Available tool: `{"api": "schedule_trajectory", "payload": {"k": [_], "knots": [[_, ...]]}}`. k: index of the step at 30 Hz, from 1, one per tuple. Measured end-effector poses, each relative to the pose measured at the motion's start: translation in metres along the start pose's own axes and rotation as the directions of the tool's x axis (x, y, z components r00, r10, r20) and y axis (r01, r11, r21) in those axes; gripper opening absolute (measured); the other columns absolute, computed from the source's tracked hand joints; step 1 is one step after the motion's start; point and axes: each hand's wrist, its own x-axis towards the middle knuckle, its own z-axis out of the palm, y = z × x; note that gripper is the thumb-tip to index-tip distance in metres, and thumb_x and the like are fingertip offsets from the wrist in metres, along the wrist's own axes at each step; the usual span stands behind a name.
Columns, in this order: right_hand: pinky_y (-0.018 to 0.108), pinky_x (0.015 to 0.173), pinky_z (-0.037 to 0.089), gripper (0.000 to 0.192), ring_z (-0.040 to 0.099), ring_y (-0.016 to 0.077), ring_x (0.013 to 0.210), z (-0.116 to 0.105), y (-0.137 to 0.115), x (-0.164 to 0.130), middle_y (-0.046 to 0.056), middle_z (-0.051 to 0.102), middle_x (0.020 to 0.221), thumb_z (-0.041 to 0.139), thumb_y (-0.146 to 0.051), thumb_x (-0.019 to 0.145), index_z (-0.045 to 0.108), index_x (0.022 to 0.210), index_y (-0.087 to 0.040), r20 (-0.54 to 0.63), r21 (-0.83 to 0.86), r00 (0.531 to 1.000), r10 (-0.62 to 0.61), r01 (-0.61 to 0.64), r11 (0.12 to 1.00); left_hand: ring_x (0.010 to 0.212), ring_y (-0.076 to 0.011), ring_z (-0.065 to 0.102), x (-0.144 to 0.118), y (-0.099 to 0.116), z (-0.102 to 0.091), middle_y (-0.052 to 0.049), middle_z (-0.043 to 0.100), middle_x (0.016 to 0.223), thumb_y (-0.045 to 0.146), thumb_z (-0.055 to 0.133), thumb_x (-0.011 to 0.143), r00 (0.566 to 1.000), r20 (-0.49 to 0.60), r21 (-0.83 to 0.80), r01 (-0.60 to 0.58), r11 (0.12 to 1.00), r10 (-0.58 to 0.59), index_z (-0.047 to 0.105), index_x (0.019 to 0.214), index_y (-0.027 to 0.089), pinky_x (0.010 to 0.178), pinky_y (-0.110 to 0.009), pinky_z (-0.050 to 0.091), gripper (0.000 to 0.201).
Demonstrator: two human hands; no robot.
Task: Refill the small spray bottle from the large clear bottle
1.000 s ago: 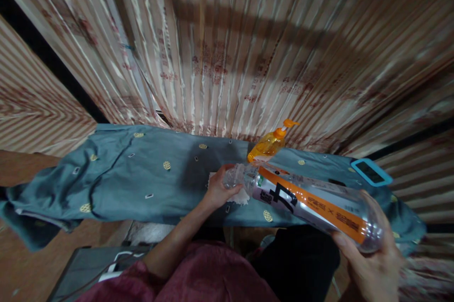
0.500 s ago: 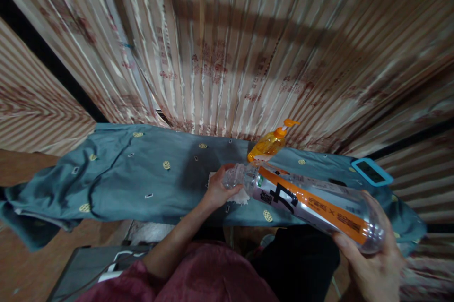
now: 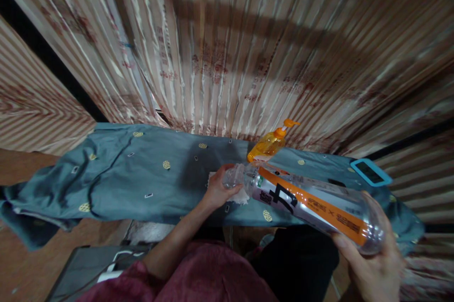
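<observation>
At the far left, one grey-blue cloth with small yellow round motifs [image 3: 142, 174] lies draped over a narrow table, its edge hanging down in folds towards the brown floor. Below it, near the person's lap, sits one dark grey flat case with a white cable [image 3: 102, 264] lying on it. Behind everything hangs one long striped, shiny beige and brown curtain [image 3: 227, 47], filling the whole back of the scene. Moving towards the middle, the person's left hand [image 3: 217, 191] reaches out from a dark red sleeve [image 3: 198, 278] and is closed round the neck end of one large clear plastic bottle with an orange, white and black label [image 3: 312, 205]. Under that hand one crumpled white tissue [image 3: 241, 196] rests on the cloth, touching the hand. Whether a cap sits on the bottle's mouth is hidden by the fingers. The bottle is held nearly flat, tilted so that its neck points left over the table and its base points right, off the table's front edge. Just behind the neck stands one orange pump bottle of liquid soap [image 3: 270, 143], upright against the curtain. Further right, one flat device in a bright blue case [image 3: 371, 171] lies on the cloth. At the far right, the right hand [image 3: 376, 269] cups the bottle's base from below, fingers curled firmly round it.
</observation>
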Motion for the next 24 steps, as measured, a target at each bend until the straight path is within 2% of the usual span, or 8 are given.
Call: {"api": "schedule_trajectory", "payload": {"k": [6,15,24], "knots": [[0.072,0.118,0.026,0.101,0.043,0.0482,0.141,0.0,0.004,-0.002,0.013,0.047,0.157,0.086,-0.05,0.066,0.043,0.154,-0.024,0.002,0.049,1.0,-0.01,0.01,0.999,0.114,-0.0259,0.07,0.0,-0.002,0.001,-0.007,0.073,0.121,0.025,0.082,0.067,1.0,-0.004,-0.007,0.006,1.0,-0.006,0.061,0.119,0.021,0.104,-0.04,0.054,0.056],[0.068,0.119,0.028,0.101,0.05,0.0448,0.135,0.001,-0.007,0.0,0.013,0.053,0.151,0.084,-0.057,0.063,0.048,0.151,-0.022,-0.033,-0.018,0.999,-0.019,0.019,1.0,0.114,-0.0245,0.07,0.0,-0.004,0.001,-0.006,0.073,0.123,0.027,0.081,0.07,1.0,0.011,0.011,-0.002,1.0,0.002,0.06,0.119,0.022,0.103,-0.038,0.053,0.054],[0.071,0.118,0.027,0.102,0.045,0.0475,0.141,0.0,0.002,0.0,0.014,0.048,0.156,0.085,-0.052,0.066,0.043,0.153,-0.023,-0.007,0.012,0.999,-0.031,0.031,0.999,0.114,-0.0251,0.07,0.0,-0.004,0.001,-0.007,0.074,0.122,0.028,0.082,0.069,1.0,0.003,0.017,-0.007,1.0,0.007,0.061,0.119,0.021,0.103,-0.039,0.054,0.055]]}}
